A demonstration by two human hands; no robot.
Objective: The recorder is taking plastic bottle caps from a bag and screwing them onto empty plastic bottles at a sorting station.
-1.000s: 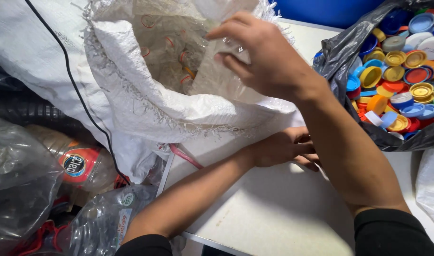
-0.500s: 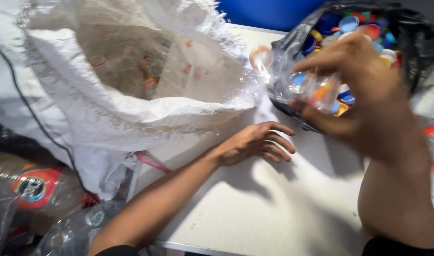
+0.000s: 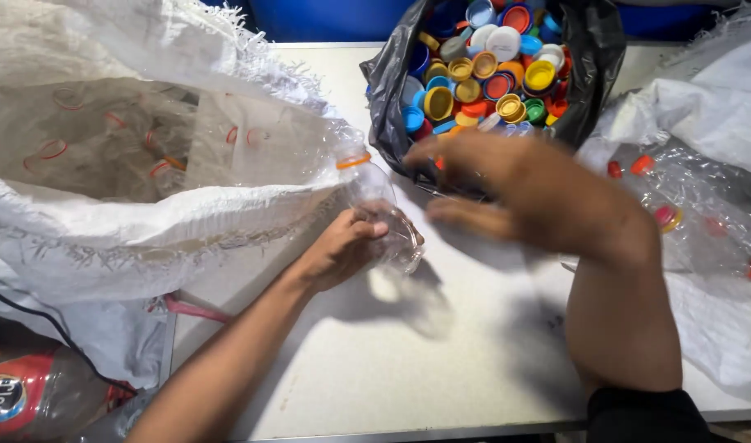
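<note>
My left hand (image 3: 342, 246) grips a clear plastic bottle (image 3: 379, 193) with an orange neck ring, holding it tilted just above the white table (image 3: 441, 353). The bottle's neck points toward the open white woven sack (image 3: 146, 221) on the left. My right hand (image 3: 523, 189) is blurred by motion just right of the bottle, its fingertips at the near edge of a black bag (image 3: 392, 82) full of coloured bottle caps (image 3: 490, 74). A small red spot shows at those fingertips; what it is stays unclear.
The white sack holds several clear bottles. Another bag of crushed clear bottles (image 3: 695, 189) with red caps lies at the right. A red-labelled bottle (image 3: 31, 398) lies below the table edge at lower left. A blue container (image 3: 326, 16) stands behind.
My right hand drew a bottle out of the white sack and carried it right. My left hand rose from the table and now grips it; the right hand has left the bottle.
</note>
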